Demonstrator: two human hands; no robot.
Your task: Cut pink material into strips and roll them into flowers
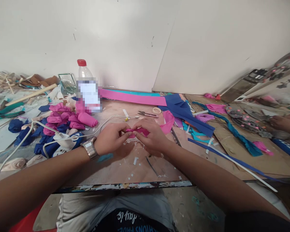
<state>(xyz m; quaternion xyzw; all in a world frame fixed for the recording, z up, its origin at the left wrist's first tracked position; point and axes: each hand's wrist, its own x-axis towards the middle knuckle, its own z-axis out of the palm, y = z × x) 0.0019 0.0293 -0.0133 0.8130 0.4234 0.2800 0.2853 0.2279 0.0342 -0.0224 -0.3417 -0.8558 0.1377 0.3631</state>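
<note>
A pink strip [168, 122] sits over the near middle of the worktable [106, 174], its end pinched between the fingertips of both hands, a loop of it spreading out past the right. The left hand [110, 138] (a metal watch [89, 149] on its wrist) is nearly closed, thumb against fingers on the strip; the right hand [151, 133] is curled likewise, gripping it just beside the left. Beyond them lie thread snips [148, 114] and a small pale ring [157, 110]. Farther back stretches a long pink band [132, 97], with dark blue fabric [181, 108] at its right end. To the left, pink rolls [87, 119] lie heaped among dark blue ones [25, 137]; at far right, another person's hand [282, 124] shows, blurred.
</note>
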